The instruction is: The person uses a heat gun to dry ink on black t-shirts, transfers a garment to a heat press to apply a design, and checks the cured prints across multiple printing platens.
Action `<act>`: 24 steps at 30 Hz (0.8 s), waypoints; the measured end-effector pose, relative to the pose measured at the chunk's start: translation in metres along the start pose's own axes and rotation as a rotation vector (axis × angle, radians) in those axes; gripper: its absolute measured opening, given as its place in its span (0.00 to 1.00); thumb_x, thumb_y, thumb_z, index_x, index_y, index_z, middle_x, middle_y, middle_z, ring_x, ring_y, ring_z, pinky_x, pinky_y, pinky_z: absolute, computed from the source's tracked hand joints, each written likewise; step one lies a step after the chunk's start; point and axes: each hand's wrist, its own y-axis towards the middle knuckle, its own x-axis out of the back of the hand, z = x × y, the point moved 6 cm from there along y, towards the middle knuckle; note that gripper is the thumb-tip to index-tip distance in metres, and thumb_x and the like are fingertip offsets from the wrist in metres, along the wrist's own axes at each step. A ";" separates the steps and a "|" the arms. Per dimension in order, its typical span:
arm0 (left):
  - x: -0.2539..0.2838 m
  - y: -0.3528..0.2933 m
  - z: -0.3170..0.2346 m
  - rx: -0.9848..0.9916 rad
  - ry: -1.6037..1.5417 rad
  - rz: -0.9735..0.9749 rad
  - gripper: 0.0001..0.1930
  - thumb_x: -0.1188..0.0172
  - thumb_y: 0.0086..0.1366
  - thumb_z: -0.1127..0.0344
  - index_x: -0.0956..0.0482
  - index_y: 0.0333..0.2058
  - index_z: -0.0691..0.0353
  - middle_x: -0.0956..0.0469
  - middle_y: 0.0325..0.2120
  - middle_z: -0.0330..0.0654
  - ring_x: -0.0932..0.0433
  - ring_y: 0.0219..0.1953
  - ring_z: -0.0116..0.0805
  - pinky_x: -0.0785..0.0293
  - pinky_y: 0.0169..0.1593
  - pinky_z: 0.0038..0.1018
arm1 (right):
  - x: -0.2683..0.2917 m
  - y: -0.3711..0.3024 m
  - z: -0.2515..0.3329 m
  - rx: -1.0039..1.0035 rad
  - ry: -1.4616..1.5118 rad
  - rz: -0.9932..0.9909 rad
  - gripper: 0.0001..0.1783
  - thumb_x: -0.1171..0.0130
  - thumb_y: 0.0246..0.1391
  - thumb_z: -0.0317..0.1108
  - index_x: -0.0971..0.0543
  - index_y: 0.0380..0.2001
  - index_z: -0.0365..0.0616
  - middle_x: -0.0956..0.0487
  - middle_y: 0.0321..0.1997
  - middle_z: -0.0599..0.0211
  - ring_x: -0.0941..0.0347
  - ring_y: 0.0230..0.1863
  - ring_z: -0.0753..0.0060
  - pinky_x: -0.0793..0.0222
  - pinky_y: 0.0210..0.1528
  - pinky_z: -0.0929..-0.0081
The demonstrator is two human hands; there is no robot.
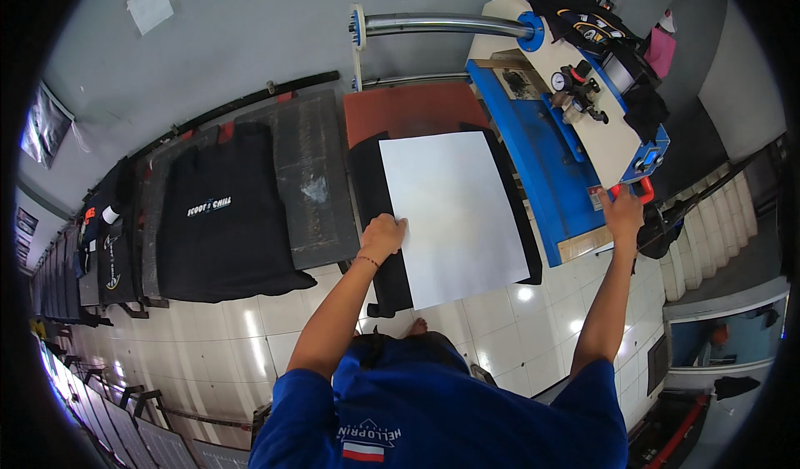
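A large white paper sheet (458, 219) lies over a black garment (377, 187), whose dark edges show on both sides of it. At the sheet's left edge my left hand (383, 237) is closed, with its thumb side on the paper; the fingertips are hidden. My right hand (623, 212) is wrapped round the red handle (646, 190) at the near end of a heat press head (575, 94). The blue plate (533, 157) of that press stands to the right of the sheet, not over it.
A reddish-brown pad (412, 111) shows beyond the garment. To the left, a black garment with a small chest print (221, 236) lies on a dark board (317, 194). More dark garments run farther left. A steel rail (450, 24) spans the back; steps (708, 227) rise at right.
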 end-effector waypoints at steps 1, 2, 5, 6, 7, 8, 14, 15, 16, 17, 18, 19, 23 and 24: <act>0.001 -0.007 -0.005 0.012 0.008 0.058 0.26 0.48 0.65 0.47 0.19 0.28 0.70 0.19 0.20 0.51 0.16 0.29 0.45 0.22 0.43 0.37 | 0.013 -0.008 0.012 0.002 0.009 -0.020 0.26 0.37 0.51 0.53 0.24 0.35 0.38 0.21 0.30 0.44 0.24 0.36 0.39 0.31 0.42 0.48; 0.003 -0.011 -0.008 -0.027 0.086 -0.004 0.27 0.48 0.65 0.46 0.19 0.29 0.69 0.19 0.23 0.53 0.17 0.32 0.47 0.22 0.44 0.39 | 0.026 -0.014 0.026 0.006 0.021 -0.040 0.25 0.37 0.51 0.52 0.24 0.35 0.38 0.21 0.30 0.44 0.24 0.36 0.39 0.31 0.42 0.48; 0.000 -0.032 -0.024 -0.123 0.252 -0.106 0.28 0.47 0.64 0.43 0.19 0.33 0.69 0.19 0.33 0.58 0.19 0.41 0.53 0.24 0.47 0.43 | 0.055 -0.035 0.049 0.006 0.110 -0.021 0.23 0.39 0.54 0.50 0.24 0.38 0.37 0.21 0.32 0.45 0.25 0.38 0.40 0.32 0.44 0.49; 0.000 -0.040 -0.030 -0.136 0.259 -0.084 0.28 0.47 0.64 0.42 0.19 0.34 0.69 0.19 0.35 0.59 0.20 0.43 0.55 0.24 0.48 0.44 | 0.063 -0.043 0.053 0.009 0.150 -0.041 0.23 0.40 0.55 0.49 0.24 0.38 0.37 0.21 0.32 0.45 0.25 0.37 0.40 0.32 0.44 0.49; -0.001 -0.050 -0.035 -0.145 0.269 -0.060 0.29 0.47 0.64 0.42 0.19 0.36 0.68 0.20 0.38 0.60 0.21 0.45 0.57 0.25 0.49 0.45 | 0.072 -0.053 0.053 0.023 0.189 -0.058 0.24 0.43 0.59 0.47 0.25 0.46 0.36 0.21 0.32 0.47 0.25 0.37 0.43 0.33 0.45 0.52; -0.001 -0.061 -0.039 -0.157 0.273 -0.044 0.28 0.47 0.64 0.42 0.19 0.36 0.68 0.20 0.38 0.60 0.21 0.45 0.57 0.25 0.49 0.45 | 0.080 -0.058 0.049 -0.038 0.328 -0.098 0.23 0.44 0.60 0.46 0.27 0.49 0.37 0.21 0.31 0.49 0.25 0.36 0.45 0.33 0.45 0.53; 0.013 -0.138 -0.043 -0.298 0.188 0.007 0.27 0.46 0.65 0.43 0.19 0.31 0.67 0.19 0.31 0.58 0.21 0.41 0.57 0.26 0.45 0.47 | 0.113 -0.056 -0.004 -0.247 0.836 -0.249 0.30 0.56 0.64 0.34 0.42 0.68 0.39 0.23 0.22 0.60 0.27 0.23 0.69 0.33 0.30 0.70; 0.018 -0.154 -0.044 -0.301 0.152 0.034 0.25 0.44 0.64 0.45 0.19 0.28 0.67 0.19 0.24 0.53 0.19 0.33 0.49 0.25 0.39 0.41 | 0.125 -0.056 -0.009 -0.172 0.851 -0.325 0.32 0.61 0.62 0.31 0.44 0.69 0.39 0.25 0.18 0.64 0.32 0.17 0.76 0.36 0.23 0.75; 0.030 -0.166 -0.048 -0.308 0.077 0.028 0.25 0.44 0.64 0.46 0.19 0.28 0.67 0.20 0.23 0.52 0.19 0.30 0.46 0.25 0.37 0.39 | 0.132 -0.056 -0.010 -0.128 0.901 -0.335 0.32 0.62 0.60 0.31 0.42 0.69 0.39 0.26 0.16 0.64 0.33 0.16 0.76 0.36 0.24 0.75; 0.040 -0.180 -0.051 -0.311 0.000 0.030 0.24 0.43 0.65 0.47 0.19 0.28 0.67 0.20 0.21 0.51 0.19 0.28 0.43 0.26 0.35 0.36 | 0.138 -0.060 -0.009 -0.085 0.946 -0.337 0.32 0.63 0.59 0.30 0.41 0.68 0.38 0.28 0.14 0.65 0.34 0.16 0.77 0.36 0.24 0.76; 0.051 -0.194 -0.054 -0.315 -0.077 0.032 0.23 0.43 0.65 0.48 0.20 0.28 0.67 0.21 0.20 0.50 0.20 0.25 0.40 0.26 0.33 0.33 | 0.144 -0.063 -0.008 -0.042 0.991 -0.340 0.32 0.65 0.58 0.29 0.40 0.68 0.38 0.29 0.13 0.65 0.35 0.15 0.77 0.36 0.24 0.76; 0.067 -0.210 -0.063 -0.343 -0.133 0.005 0.20 0.42 0.66 0.53 0.21 0.28 0.68 0.22 0.19 0.46 0.23 0.22 0.30 0.28 0.30 0.27 | 0.152 -0.067 -0.005 -0.042 0.976 -0.367 0.34 0.67 0.54 0.29 0.38 0.67 0.36 0.32 0.09 0.67 0.35 0.15 0.78 0.36 0.24 0.77; 0.141 -0.289 -0.113 -0.437 -0.486 -0.119 0.14 0.42 0.67 0.60 0.22 0.33 0.68 0.25 0.18 0.39 0.27 0.23 0.22 0.31 0.29 0.22 | 0.183 -0.077 -0.011 0.013 1.041 -0.369 0.33 0.65 0.55 0.30 0.37 0.66 0.35 0.31 0.10 0.67 0.35 0.14 0.77 0.35 0.24 0.78; 0.158 -0.308 -0.128 -0.521 -0.517 -0.154 0.12 0.43 0.68 0.62 0.22 0.34 0.68 0.24 0.21 0.37 0.27 0.25 0.20 0.31 0.30 0.19 | 0.187 -0.079 -0.011 0.028 1.036 -0.370 0.33 0.65 0.55 0.30 0.36 0.65 0.35 0.31 0.10 0.67 0.34 0.14 0.77 0.35 0.24 0.78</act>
